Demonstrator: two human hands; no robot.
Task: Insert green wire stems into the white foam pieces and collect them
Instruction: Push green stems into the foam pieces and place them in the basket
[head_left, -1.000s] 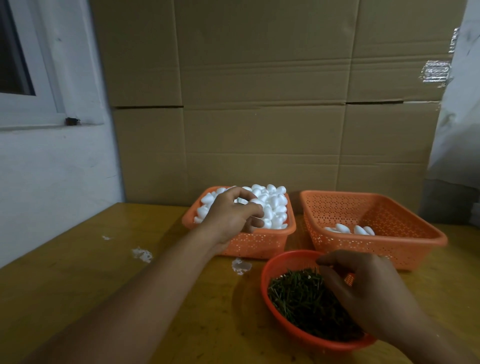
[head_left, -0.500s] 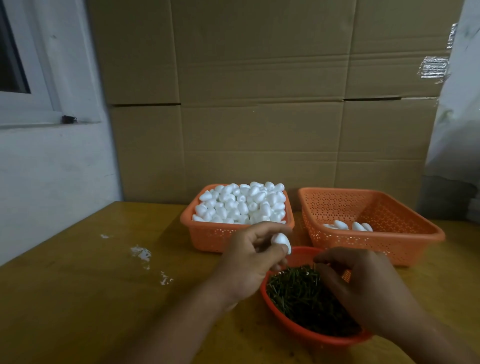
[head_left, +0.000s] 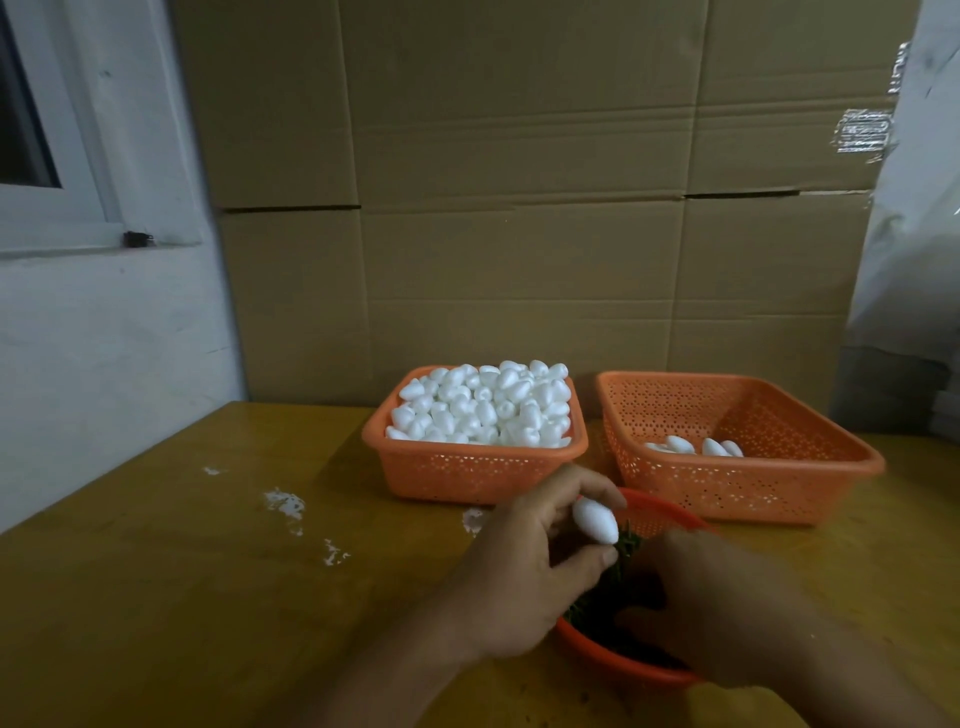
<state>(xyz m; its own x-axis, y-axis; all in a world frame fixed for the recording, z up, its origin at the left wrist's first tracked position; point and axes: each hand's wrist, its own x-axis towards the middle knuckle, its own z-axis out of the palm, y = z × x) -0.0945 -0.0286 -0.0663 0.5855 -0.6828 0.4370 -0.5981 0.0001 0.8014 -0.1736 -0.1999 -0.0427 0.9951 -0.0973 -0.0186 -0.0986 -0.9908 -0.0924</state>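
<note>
Left hand (head_left: 519, 577) pinches one smooth egg-shaped foam piece (head_left: 596, 520) between its fingers; right hand (head_left: 727, 608) dips into the round stem bowl (head_left: 618, 662), grip unclear; two perforated orange baskets (head_left: 467, 467) at twelve o'clock on the worktop (head_left: 182, 597)

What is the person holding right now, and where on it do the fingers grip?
The left hand pinches one white foam piece around its middle. The right hand reaches into the round bowl; any hold is hidden.

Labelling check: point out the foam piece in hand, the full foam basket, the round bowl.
foam piece (head_left: 596, 520), head view, middle.
full foam basket (head_left: 467, 470), head view, front wall.
round bowl (head_left: 618, 662), head view, near rim.
</note>
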